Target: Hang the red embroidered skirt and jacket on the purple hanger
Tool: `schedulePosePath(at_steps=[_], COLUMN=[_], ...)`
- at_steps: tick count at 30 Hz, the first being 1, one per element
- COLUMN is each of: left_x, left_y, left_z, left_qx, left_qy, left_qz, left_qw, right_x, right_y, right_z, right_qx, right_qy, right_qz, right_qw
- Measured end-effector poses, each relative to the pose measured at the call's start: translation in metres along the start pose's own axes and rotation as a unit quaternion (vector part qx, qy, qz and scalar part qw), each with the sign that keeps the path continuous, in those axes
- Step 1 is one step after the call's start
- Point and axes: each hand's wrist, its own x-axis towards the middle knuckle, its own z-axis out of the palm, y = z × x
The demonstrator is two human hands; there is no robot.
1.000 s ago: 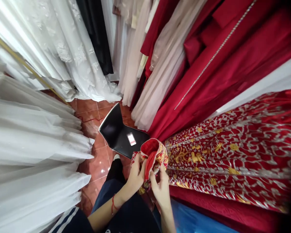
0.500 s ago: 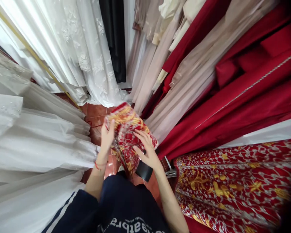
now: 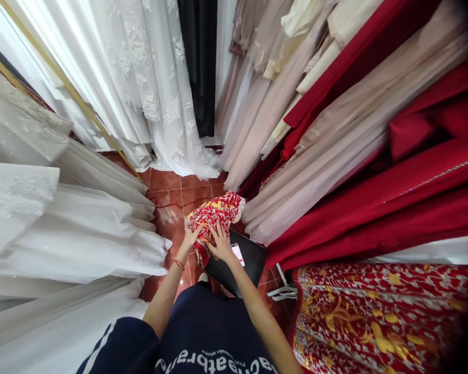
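Note:
A folded red garment (image 3: 214, 210) with silver and gold embroidery lies on the left part of a black flat-topped seat (image 3: 251, 259). At its near left edge, my left hand (image 3: 190, 240) grips the cloth, thumb on top and the other fingers partly hidden. My right hand (image 3: 220, 244) rests on the near side of the garment, fingers spread and flat. Just right of that hand, a phone (image 3: 237, 254) with a lit screen lies on the black seat. A red cord bracelet circles my left wrist.
White gowns (image 3: 101, 228) hang along the left, their hems reaching the red tiled floor (image 3: 166, 200). Blush and deep red dresses (image 3: 335, 208) crowd the right. A red and gold embroidered cloth (image 3: 374, 311) hangs at lower right, beside a white metal rack foot (image 3: 283, 292).
The garment, held up and blurred before, has been lowered onto the black seat and turned. Both hands have moved down with it. More of the seat and the phone now show.

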Motion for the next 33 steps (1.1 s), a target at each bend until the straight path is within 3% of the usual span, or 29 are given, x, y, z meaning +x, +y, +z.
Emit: schedulePosePath(at_steps=[5,11,14,17,19,22,27,30,33], left_x=[-0.006,-0.011,-0.015,-0.019,-0.022,-0.024,-0.020,-0.022,-0.043], left_y=[-0.025,-0.020,-0.016,-0.012,-0.007,0.003,0.022,0.033,0.046], left_z=[0.007,0.003,0.001,0.006,0.015,0.033,0.069,0.104,0.155], left_qx=[-0.020,0.024,0.099,0.255,0.334,0.364,0.336,0.271,0.197], left_qy=[0.011,0.019,0.060,0.098,0.075,0.041,-0.017,-0.120,-0.256], left_qz=[-0.043,-0.040,-0.049,0.016,0.097,0.174,0.249,0.273,0.256], left_qw=[0.999,0.999,0.992,0.962,0.935,0.914,0.908,0.915,0.911], right_x=[-0.005,-0.006,-0.006,-0.006,-0.009,-0.021,-0.080,-0.145,-0.220], right_y=[0.012,0.020,0.018,0.016,0.016,0.026,0.073,0.106,0.130], right_z=[0.027,0.038,0.037,0.035,0.031,0.019,-0.018,-0.047,-0.082], right_qx=[0.038,0.046,0.050,0.068,0.089,0.139,0.257,0.279,0.279], right_qy=[0.064,0.086,0.096,0.099,0.096,0.122,0.269,0.346,0.441], right_qz=[-0.029,-0.043,-0.051,-0.059,-0.065,-0.047,0.106,0.160,0.194], right_qw=[0.997,0.994,0.993,0.991,0.989,0.982,0.922,0.881,0.831])
